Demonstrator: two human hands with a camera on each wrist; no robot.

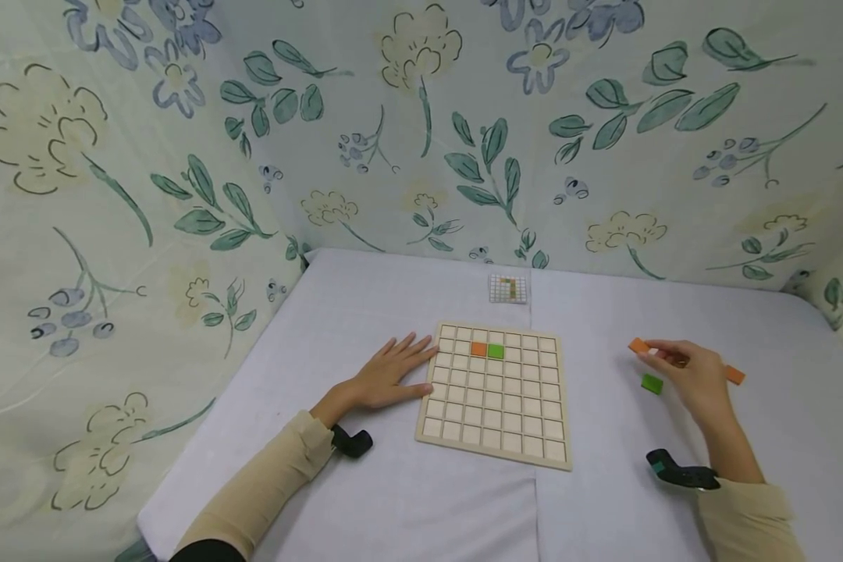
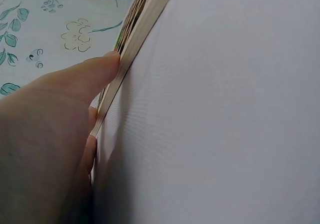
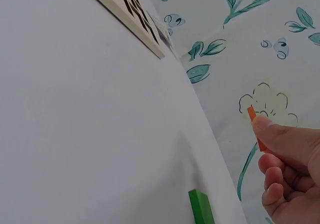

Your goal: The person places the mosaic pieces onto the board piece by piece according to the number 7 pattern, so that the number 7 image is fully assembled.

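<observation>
A wooden grid board [image 1: 493, 396] lies on the table, with an orange square tile [image 1: 478, 350] and a green square tile [image 1: 496, 352] side by side in an upper row. My left hand [image 1: 392, 373] lies with fingers spread, its fingertips and thumb at the board's left edge; in the left wrist view the thumb [image 2: 102, 69] touches the rim. To the right of the board, my right hand [image 1: 691, 378] pinches another orange tile [image 3: 256, 129] between thumb and fingers. Below that hand, a loose green tile [image 1: 652, 383] lies on the cloth.
Another orange tile [image 1: 734, 375] lies just right of the right hand. Behind the board sits a small card [image 1: 508, 289] printed with a grid pattern. A white cloth [image 1: 365, 293] covers the table, and a floral curtain [image 1: 407, 117] hangs behind it.
</observation>
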